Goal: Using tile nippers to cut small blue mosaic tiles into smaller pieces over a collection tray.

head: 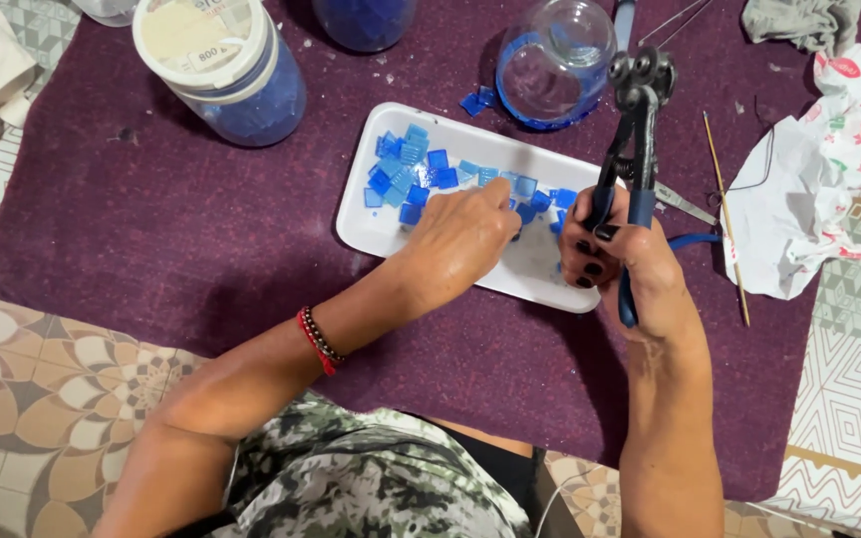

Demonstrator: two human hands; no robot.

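Right hand [622, 257] clamped on wheeled nippers [635, 120] beside white tray [391, 234]; left hand [465, 234] over it, fingers [498, 191] together on blue tiles [411, 174].

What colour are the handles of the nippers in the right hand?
Blue handles on the wheeled nippers, gripped by the right hand; the head view shows them best.

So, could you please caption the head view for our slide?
Left hand picks blue tiles from a white tray; right hand holds nippers.

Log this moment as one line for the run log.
left hand: fingertips on blue tiles in white tray | right hand: gripping wheeled nippers, upright | surface: purple mat
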